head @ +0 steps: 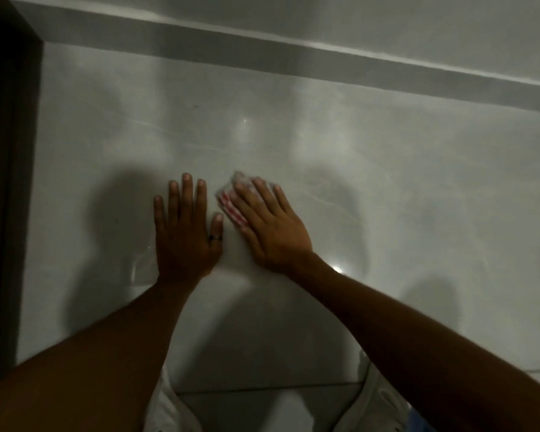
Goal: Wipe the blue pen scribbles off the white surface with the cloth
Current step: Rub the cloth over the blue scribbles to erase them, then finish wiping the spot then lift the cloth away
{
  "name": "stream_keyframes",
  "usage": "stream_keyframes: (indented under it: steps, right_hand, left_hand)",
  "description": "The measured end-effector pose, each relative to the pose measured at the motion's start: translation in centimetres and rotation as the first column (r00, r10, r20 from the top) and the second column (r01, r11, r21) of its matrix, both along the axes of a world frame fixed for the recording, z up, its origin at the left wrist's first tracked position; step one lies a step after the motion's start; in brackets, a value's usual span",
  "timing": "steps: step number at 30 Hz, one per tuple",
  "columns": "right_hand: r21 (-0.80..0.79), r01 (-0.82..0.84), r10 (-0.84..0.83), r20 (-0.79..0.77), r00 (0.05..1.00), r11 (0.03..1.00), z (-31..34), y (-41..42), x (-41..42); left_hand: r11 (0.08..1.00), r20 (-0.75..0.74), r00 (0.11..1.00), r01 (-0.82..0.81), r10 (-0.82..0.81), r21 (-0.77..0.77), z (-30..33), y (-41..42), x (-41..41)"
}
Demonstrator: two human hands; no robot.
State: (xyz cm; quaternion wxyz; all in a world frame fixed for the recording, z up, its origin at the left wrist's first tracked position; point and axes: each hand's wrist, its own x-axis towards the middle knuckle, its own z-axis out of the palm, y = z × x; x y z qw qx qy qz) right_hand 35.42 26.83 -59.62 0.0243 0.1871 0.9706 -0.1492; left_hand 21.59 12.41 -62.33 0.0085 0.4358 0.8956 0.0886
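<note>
Red-and-white checked cloth (231,207), grey-white surface (387,182)

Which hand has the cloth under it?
The right hand. It presses flat on the red-and-white cloth. The left hand lies bare on the white surface, a ring on its thumb.

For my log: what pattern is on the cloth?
Red-and-white check on the cloth, under the right hand; head view.

Two bare forearms without sleeves, left hand (186,232) with a dark ring (215,237) on the thumb, right hand (270,227) unadorned
</note>
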Motion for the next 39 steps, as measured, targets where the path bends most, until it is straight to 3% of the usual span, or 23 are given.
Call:
stream_keyframes:
  steps: [4,7,11,16,20,23,24,25,26,27,28,29,31,34,37,39]
  right_hand:
    - [0.038,-0.044,0.043,0.023,0.999,0.998,-0.4,1.0,9.1]
    - [0.075,-0.03,0.023,0.092,0.995,0.997,-0.4,4.7,11.0]
    - [0.097,0.246,-0.254,0.09,0.963,0.964,0.4,10.6,8.5]
    - [-0.028,0.614,-0.613,0.019,0.79,0.789,1.0,16.4,-0.3]
    - [-0.165,0.38,-0.386,-0.007,0.922,0.91,0.9,12.6,-7.3]
    - [-0.357,0.344,-0.331,0.099,0.938,0.869,2.7,6.8,-7.9]
    - [-0.447,0.374,-0.343,0.152,0.927,0.813,4.1,4.8,-7.5]
    - [-0.552,0.417,-0.369,0.202,0.907,0.722,6.2,2.7,-7.1]
    - [-0.646,0.461,-0.414,0.238,0.879,0.608,8.6,0.8,-6.9]
    - [-0.703,0.499,-0.469,0.26,0.844,0.507,11.3,-1.0,-6.8]
    - [-0.728,0.526,-0.527,0.266,0.807,0.439,14.5,-2.5,-6.8]
    - [-0.733,0.538,-0.568,0.251,0.784,0.417,17.9,-3.8,-7.0]
    - [-0.74,0.505,-0.606,0.167,0.778,0.444,25.7,-5.5,-7.7]
    - [-0.78,0.515,-0.732,0.111,0.672,0.355,38.1,-6.2,-9.1]
    - [-0.782,0.584,-0.787,0.214,0.578,0.217,48.6,-4.8,-12.2]
    - [-0.864,0.501,-0.684,0.343,0.644,0.039,53.7,-3.1,-15.6]
  left_hand:
    - [1.0,0.032,0.999,-0.01,0.01,0.022,-0.2,0.1,0.0]
    - [1.0,0.043,0.999,-0.013,0.012,0.026,-0.2,0.2,0.1]
    - [1.0,0.026,1.0,-0.008,0.009,-0.004,-0.3,0.1,0.1]
    - [0.999,0.021,1.0,-0.006,0.007,-0.041,-0.2,0.4,0.3]
    - [0.996,0.048,0.999,-0.012,0.016,-0.091,0.4,0.3,0.3]
    - [0.978,0.241,0.969,-0.01,0.061,-0.207,3.0,1.1,0.1]
    - [0.965,0.378,0.917,-0.025,0.126,-0.26,4.8,2.1,0.0]
    - [0.959,0.601,0.761,-0.101,0.246,-0.265,7.4,3.5,-0.1]
    - [0.934,0.811,0.468,-0.238,0.352,-0.268,10.8,4.9,-0.3]
    - [0.851,0.923,0.073,-0.422,0.377,-0.314,14.6,6.1,-0.6]
    - [0.747,0.917,-0.27,-0.534,0.293,-0.396,18.2,6.9,-0.5]
    - [0.693,0.876,-0.451,-0.578,0.168,-0.43,22.2,7.1,-0.4]
    - [0.671,0.828,-0.559,-0.625,-0.029,-0.398,30.3,6.6,-0.5]
    - [0.671,0.784,-0.602,-0.644,-0.149,-0.367,41.1,4.0,-2.9]
    - [0.682,0.797,-0.568,-0.667,-0.206,-0.3,50.2,0.5,-7.3]
    - [0.695,0.872,-0.462,-0.681,-0.163,-0.231,54.9,-1.5,-10.7]
